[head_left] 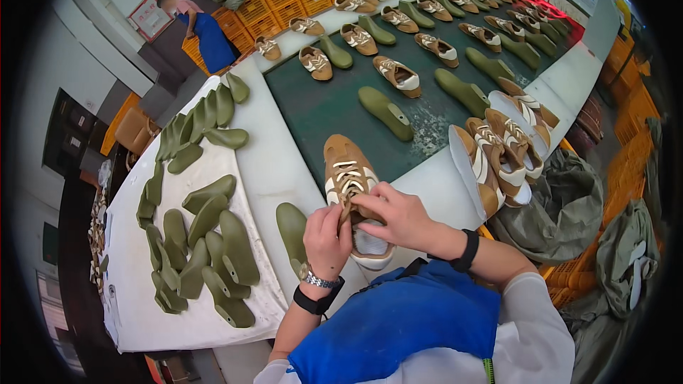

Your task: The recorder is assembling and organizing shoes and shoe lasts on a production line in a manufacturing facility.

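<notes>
A brown sneaker (pixel 340 151) with white panels and pale laces lies in front of me, toe pointing away and heel toward my apron. My left hand (pixel 326 243) is closed at the top of its lacing, fingertips pinching a narrow brown strip, tongue edge or lace, I cannot tell which. From the other side my right hand (pixel 402 219) is closed on the same spot, its fingers over the shoe's opening. The white lining shows below them. A green shoe last (pixel 290 231) lies beside my left hand, partly hidden by it.
A green conveyor belt (pixel 299 110) carries rows of brown sneakers and green lasts. At left, many lasts lie on a white-covered table (pixel 263 299). Several finished-looking sneakers (pixel 491 160) stand at right, near a grey-green bag (pixel 562 195). Orange crates (pixel 284 3) and a person (pixel 206 28) are at the back.
</notes>
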